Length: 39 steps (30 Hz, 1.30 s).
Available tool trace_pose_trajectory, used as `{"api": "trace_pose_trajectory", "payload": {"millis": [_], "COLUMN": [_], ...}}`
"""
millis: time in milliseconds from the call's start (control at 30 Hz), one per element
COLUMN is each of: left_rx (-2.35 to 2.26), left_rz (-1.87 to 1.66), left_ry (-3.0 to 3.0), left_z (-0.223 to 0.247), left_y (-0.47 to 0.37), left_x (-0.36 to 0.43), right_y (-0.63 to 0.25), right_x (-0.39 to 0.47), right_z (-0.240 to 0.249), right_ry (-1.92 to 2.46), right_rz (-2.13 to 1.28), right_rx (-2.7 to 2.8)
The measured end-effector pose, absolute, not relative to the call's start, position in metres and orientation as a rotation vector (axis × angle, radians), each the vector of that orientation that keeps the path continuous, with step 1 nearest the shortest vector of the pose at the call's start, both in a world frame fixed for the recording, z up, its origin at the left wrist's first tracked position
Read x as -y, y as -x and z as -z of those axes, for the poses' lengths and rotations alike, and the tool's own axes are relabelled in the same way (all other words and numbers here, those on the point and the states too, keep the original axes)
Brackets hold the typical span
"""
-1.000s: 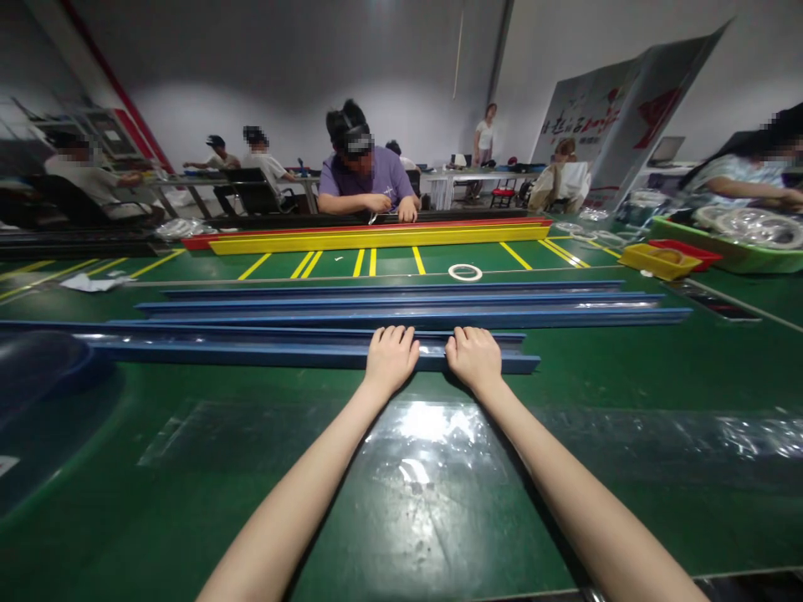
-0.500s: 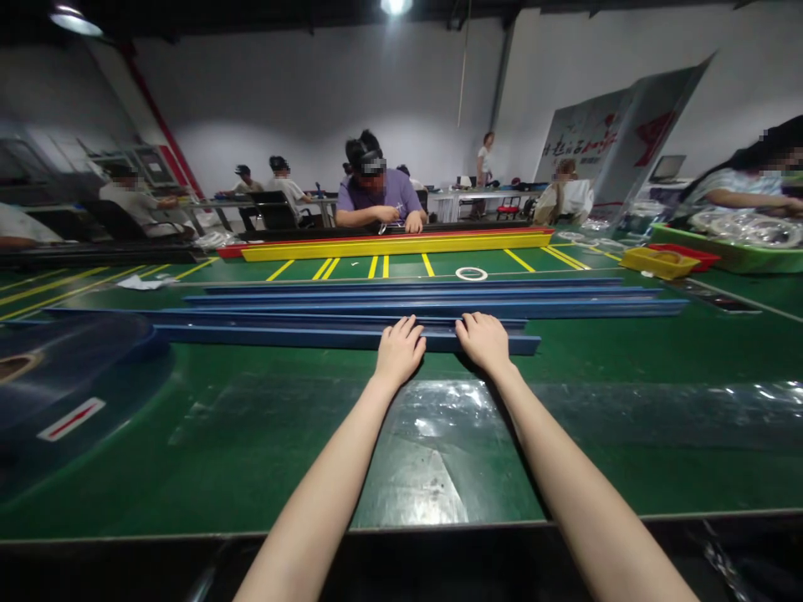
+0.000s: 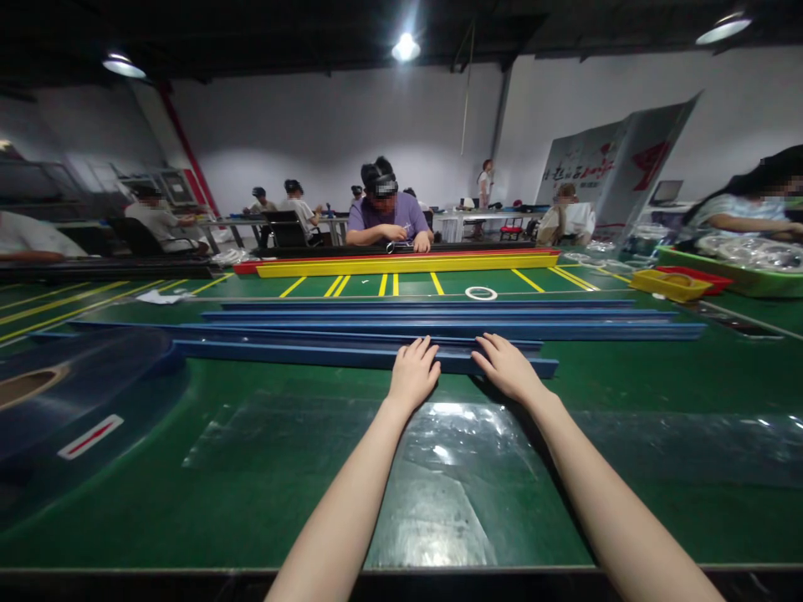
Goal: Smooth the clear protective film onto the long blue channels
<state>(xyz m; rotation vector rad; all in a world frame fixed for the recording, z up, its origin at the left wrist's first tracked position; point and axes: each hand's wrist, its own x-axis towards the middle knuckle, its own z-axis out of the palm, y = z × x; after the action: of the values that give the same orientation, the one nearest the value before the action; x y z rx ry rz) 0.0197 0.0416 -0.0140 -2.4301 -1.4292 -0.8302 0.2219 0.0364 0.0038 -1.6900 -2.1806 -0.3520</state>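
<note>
Left hand [image 3: 414, 368]: mine, palm down, fingers extended and slightly spread, laid over the near blue channel. Whether it grips or merely rests, I cannot tell.

Right hand [image 3: 507, 366]: mine, just beside the left with a gap between, nearer the channel's right end; fingers extended, fingertips over the near wall. Grip likewise uncertain.

Near blue channel [image 3: 301, 354]: one, long, lying under both my hands across the green worktop [image 3: 282, 518], right end just past my right hand, left part running behind the roll.

Further blue channels [image 3: 565, 332]: lying close together just beyond the near one, lengthwise left to right.

Clear film [image 3: 251, 431]: a flat, glossy strip on the worktop, between me and the near channel, running beneath my forearms.

Dark blue roll [image 3: 135, 393]: large, on my left, partly cut off by the frame; bears a white label [image 3: 91, 437] with a red mark.

White ring [image 3: 481, 293]: one, lying flat beyond the blue channels.

Yellow channel [image 3: 407, 266]: one, on the far side, a red channel [image 3: 248, 268] behind it.

Co-worker [image 3: 389, 221]: purple shirt, both hands at work behind the yellow channel.

Yellow tray [image 3: 671, 285]: right side, beside a green basin [image 3: 740, 283] of pale coils.
</note>
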Motion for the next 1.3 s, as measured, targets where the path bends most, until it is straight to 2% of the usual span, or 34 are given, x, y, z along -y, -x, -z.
{"api": "trace_pose_trajectory", "payload": {"millis": [167, 367, 467, 733, 900, 1300], "left_rx": [1.421, 1.404, 1.404, 1.426, 1.399, 1.41], "left_rz": [0.85, 0.861, 0.869, 0.825, 0.834, 0.782], "left_ry": [2.444, 2.48, 2.489, 2.483, 2.475, 2.537], "left_z": [0.013, 0.013, 0.013, 0.009, 0.009, 0.004], "left_y": [-0.019, -0.018, -0.017, -0.018, -0.018, -0.016], "left_x": [-0.041, -0.041, -0.04, -0.04, -0.039, -0.037], "right_y": [-0.212, -0.199, -0.2, -0.203, -0.203, -0.191], "right_x": [-0.016, -0.003, -0.004, -0.005, -0.003, 0.008], "right_z": [-0.028, -0.038, -0.03, -0.034, -0.033, -0.04], "right_ry": [1.458, 1.525, 1.548, 1.532, 1.556, 1.657], "right_rz": [0.144, -0.652, -0.882, -0.757, -0.945, -0.723], "right_rx": [2.269, 2.453, 2.449, 2.338, 2.47, 2.651]}}
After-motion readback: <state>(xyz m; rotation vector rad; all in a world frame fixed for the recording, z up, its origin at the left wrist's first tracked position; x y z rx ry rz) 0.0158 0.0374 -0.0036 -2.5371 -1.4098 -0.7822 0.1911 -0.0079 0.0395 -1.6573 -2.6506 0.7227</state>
